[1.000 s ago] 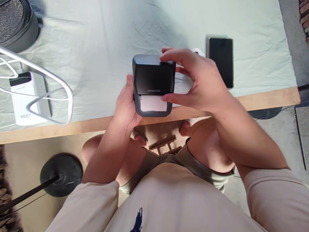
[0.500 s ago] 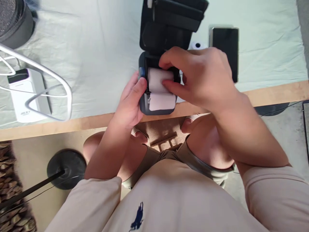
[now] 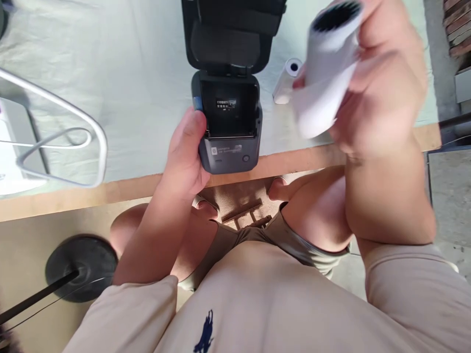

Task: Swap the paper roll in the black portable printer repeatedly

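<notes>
A seated person's left hand (image 3: 186, 157) grips a dark grey label printer (image 3: 228, 125) at the near edge of a table (image 3: 110, 189), thumb pressed against the printer's left side by a small blue tab. The printer's lid (image 3: 230, 34) stands flipped open toward twelve o'clock, and the paper bay (image 3: 228, 110) beneath it shows a dark hollow with a small white-printed sticker on its back wall. Below the bay, the printer's front lip carries a label and a round button.

At about two o'clock from the printer, the right hand (image 3: 379, 83) is raised well above the table and closed around a white paper roll (image 3: 326, 63), blurred, its dark core facing up and a loose flap of paper hanging from its lower end. The roll is clear of the printer and apart from it.

A second, smaller white paper roll (image 3: 287, 81) lies on the pale green cloth (image 3: 128, 73) that covers the table, just to the right of the open printer and partly behind the raised roll. At nine o'clock a white wire frame (image 3: 55, 142) sits on the cloth, with a white box-shaped item beneath it, too blurred to name. Below the table edge, a black round stand base (image 3: 83, 267) rests on the floor at seven o'clock, beside the person's bare knees.
</notes>
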`<state>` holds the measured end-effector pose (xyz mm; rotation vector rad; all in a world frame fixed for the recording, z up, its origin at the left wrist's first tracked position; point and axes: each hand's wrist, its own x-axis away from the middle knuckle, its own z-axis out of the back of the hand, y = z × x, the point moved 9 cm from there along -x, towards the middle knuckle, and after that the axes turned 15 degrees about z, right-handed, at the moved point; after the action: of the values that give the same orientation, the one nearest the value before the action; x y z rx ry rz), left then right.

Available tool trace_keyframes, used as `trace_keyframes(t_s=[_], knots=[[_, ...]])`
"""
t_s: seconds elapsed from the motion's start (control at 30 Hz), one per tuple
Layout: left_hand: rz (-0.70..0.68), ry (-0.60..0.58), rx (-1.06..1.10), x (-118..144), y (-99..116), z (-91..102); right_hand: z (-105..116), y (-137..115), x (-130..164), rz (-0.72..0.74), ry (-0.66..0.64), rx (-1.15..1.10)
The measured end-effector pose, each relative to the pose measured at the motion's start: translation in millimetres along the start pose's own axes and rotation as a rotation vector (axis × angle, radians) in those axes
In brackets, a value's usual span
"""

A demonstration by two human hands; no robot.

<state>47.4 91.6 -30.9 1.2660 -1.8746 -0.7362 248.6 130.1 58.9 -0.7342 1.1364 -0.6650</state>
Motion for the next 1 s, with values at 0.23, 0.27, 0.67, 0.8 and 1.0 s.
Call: trace_keyframes(t_s=[0.23, 0.27, 0.67, 0.8, 1.0], knots=[[0.054, 0.074, 0.022, -8, -1, 3.0, -19, 23, 18, 0.121, -0.169, 0.181], [0.053, 0.077, 0.017, -8, -1, 2.9, -28, 20, 22, 0.173, -0.225, 0.301], [0.062, 0.076, 0.112, -5, 1, 1.3, -4, 9, 9, 0.241, -0.063, 0.734], [0.072, 0.116, 0.064, -4, 3, -1.1, 4, 53, 2, -0.101, -0.087, 0.944], [0.062, 0.098, 0.057, -3, 2, -0.9, -3, 81, -3, 0.012, -0.148, 0.814]])
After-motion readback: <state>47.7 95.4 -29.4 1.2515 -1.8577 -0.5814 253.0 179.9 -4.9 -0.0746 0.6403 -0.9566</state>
